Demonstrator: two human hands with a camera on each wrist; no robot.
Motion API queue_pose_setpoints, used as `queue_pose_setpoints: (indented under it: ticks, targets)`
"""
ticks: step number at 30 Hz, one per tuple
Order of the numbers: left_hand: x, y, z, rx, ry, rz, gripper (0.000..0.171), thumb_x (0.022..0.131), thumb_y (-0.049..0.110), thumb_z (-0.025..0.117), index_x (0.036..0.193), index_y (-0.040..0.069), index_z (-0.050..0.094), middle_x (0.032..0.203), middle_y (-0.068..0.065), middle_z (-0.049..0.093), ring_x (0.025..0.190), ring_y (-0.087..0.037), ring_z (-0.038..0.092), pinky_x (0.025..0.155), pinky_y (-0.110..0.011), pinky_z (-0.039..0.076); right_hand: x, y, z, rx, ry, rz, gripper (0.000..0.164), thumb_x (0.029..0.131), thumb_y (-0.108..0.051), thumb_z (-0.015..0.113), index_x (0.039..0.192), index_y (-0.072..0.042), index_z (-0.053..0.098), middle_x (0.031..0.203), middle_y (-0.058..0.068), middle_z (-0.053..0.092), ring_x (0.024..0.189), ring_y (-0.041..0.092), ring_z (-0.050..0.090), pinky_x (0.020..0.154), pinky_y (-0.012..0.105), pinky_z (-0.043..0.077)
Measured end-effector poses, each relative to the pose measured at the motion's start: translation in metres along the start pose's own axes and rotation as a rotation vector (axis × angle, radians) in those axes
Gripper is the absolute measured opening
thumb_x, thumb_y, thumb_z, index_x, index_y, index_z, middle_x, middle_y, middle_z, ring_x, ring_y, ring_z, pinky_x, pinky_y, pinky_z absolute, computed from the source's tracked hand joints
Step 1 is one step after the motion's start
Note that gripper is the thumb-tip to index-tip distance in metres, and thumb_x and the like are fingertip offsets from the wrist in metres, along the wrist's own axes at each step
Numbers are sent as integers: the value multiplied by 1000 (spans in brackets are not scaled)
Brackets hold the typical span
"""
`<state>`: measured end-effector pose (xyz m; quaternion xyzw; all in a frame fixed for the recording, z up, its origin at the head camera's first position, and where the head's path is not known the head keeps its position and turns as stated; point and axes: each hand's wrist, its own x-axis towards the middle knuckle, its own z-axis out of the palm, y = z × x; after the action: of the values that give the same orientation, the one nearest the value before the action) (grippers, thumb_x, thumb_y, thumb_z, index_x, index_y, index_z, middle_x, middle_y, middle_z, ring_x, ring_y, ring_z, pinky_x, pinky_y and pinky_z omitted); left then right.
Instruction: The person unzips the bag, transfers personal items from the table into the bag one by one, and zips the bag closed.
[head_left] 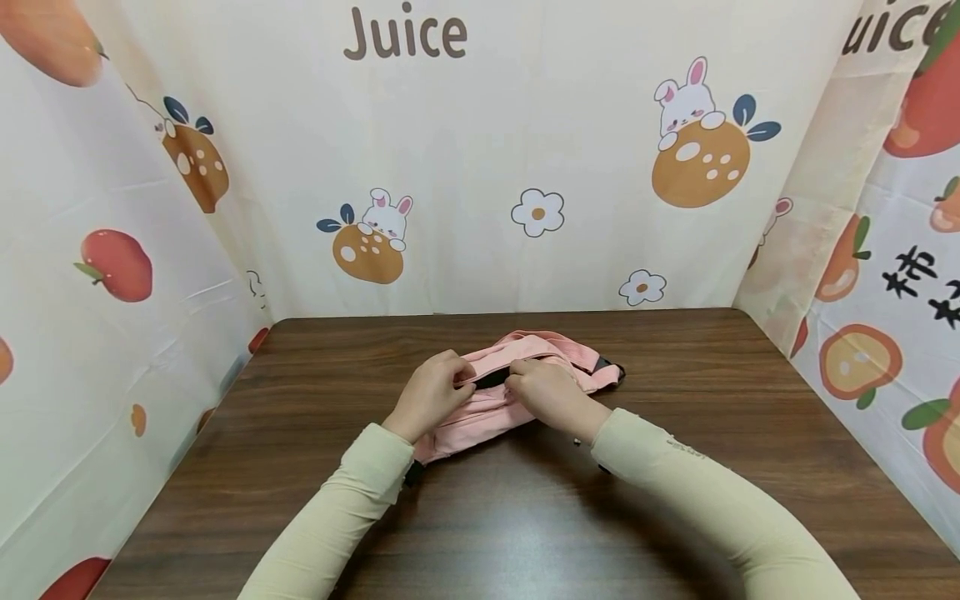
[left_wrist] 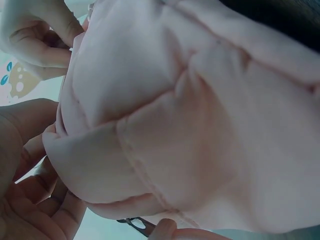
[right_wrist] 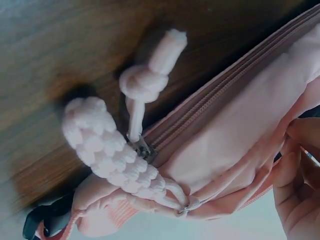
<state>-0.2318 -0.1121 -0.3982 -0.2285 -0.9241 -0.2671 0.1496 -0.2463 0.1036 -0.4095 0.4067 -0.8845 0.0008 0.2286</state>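
Observation:
A pink waist bag (head_left: pixel 472 429) lies slantwise on the dark wood table, its top opening (head_left: pixel 492 379) parted and black inside. At the left end of that opening, my left hand (head_left: pixel 433 392) pinches the bag's edge between thumb and fingers. My right hand (head_left: pixel 546 390) grips the edge at the opening's other end. In the left wrist view, pink fabric (left_wrist: pixel 150 95) bulges between the hands. The right wrist view shows a closed zipper (right_wrist: pixel 220 90) with a knotted cord pull (right_wrist: pixel 145 82), and a braided pale pink cord (right_wrist: pixel 110 145) beside it.
The brown wooden table (head_left: pixel 315 375) extends around the bag. A strap with a black buckle (head_left: pixel 603 365) lies at the bag's right end, and another black buckle (head_left: pixel 414 473) sits at its lower left. Fruit-printed curtains (head_left: pixel 480 167) enclose the table's back and sides.

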Motion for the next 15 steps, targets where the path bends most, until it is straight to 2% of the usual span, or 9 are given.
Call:
queue_pose_setpoints:
  ticks: [5, 11, 15]
  targets:
    - [0, 0, 0, 1, -2, 3, 7, 81, 6, 72, 85, 12, 72, 79, 3, 58, 69, -10, 48, 65, -27, 43, -6, 3, -1, 22, 69, -34, 17, 85, -6, 68, 75, -19, 64, 80, -5, 57, 74, 11, 56, 63, 25, 48]
    - [1, -1, -1, -6, -21, -15, 6, 82, 7, 72, 85, 12, 72, 80, 3, 59, 69, -10, 49, 65, -27, 44, -12, 8, -8, 68, 173, -101, 13, 85, -3, 68, 82, -15, 66, 86, -3, 60, 80, 12, 58, 71, 27, 51]
    - [2, -2, -2, -22, -35, -28, 4, 82, 9, 74, 85, 11, 73, 81, 2, 60, 69, -11, 51, 65, -28, 45, -15, 11, -11, 89, 225, -124, 11, 86, -3, 68, 86, -13, 68, 89, -3, 61, 83, 11, 58, 69, 25, 52]
